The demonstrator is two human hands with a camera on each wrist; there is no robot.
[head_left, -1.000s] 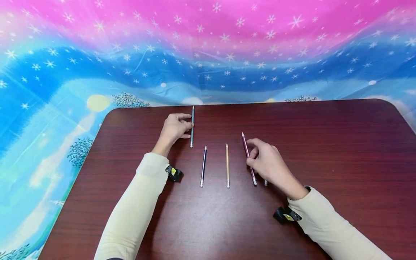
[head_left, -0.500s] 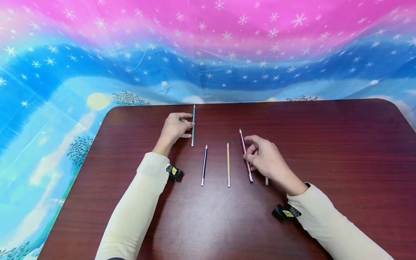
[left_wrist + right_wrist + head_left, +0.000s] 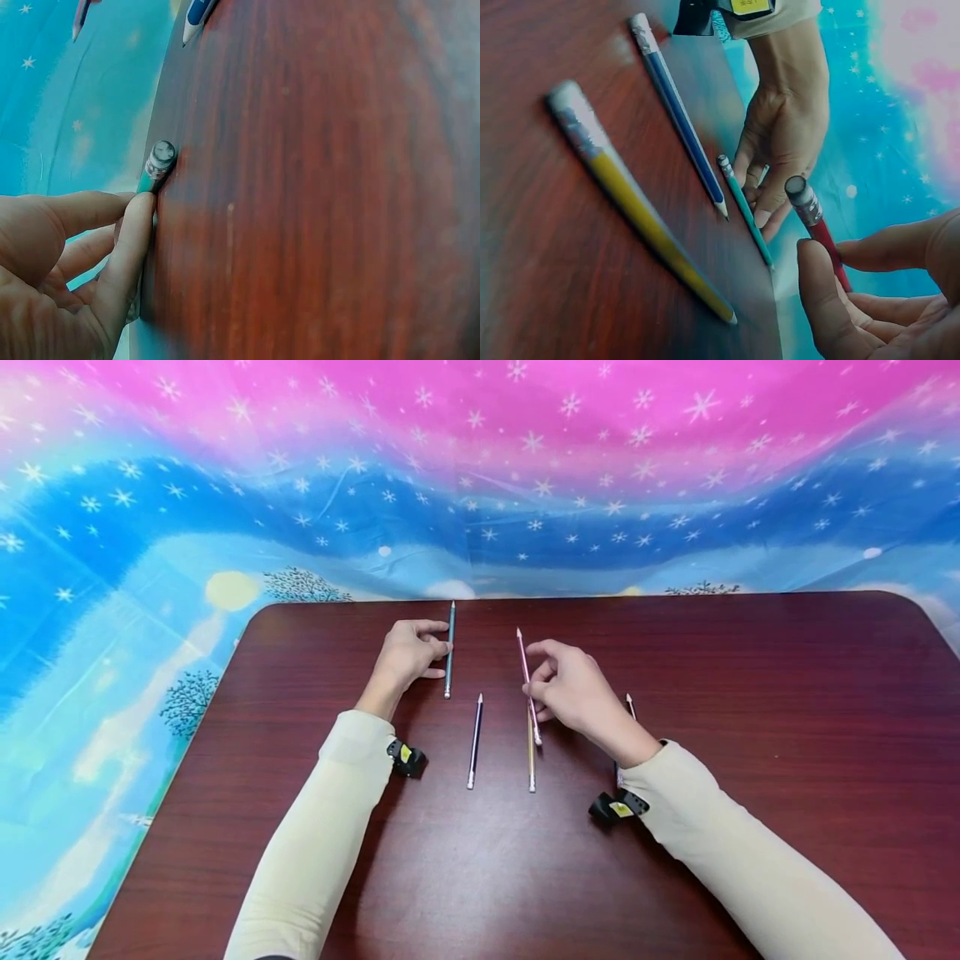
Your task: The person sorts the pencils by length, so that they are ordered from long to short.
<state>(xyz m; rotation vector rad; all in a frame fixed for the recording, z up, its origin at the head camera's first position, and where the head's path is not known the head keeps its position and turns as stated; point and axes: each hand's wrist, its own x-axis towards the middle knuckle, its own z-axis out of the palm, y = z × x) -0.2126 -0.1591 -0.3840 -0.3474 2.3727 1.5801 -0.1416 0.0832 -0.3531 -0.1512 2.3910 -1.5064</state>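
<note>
The left hand pinches a green pencil lying near the table's far edge; in the left wrist view its eraser end pokes out past the fingers. Between thumb and fingers of the right hand is a red pencil, its tip pointing away. The right wrist view shows this red pencil raised off the table. From the head view it overlaps the upper part of a yellow pencil. A dark blue pencil lies to the left of the yellow one.
Another dark pencil lies partly hidden under the right wrist. The brown table ends at a far edge in front of a printed snowflake cloth. A black wrist camera sits on the left sleeve, another on the right.
The right hand has carried the red pencil left and farther back, from right of the yellow pencil to above it. More of the pencil at the right shows. The left hand keeps its hold.
</note>
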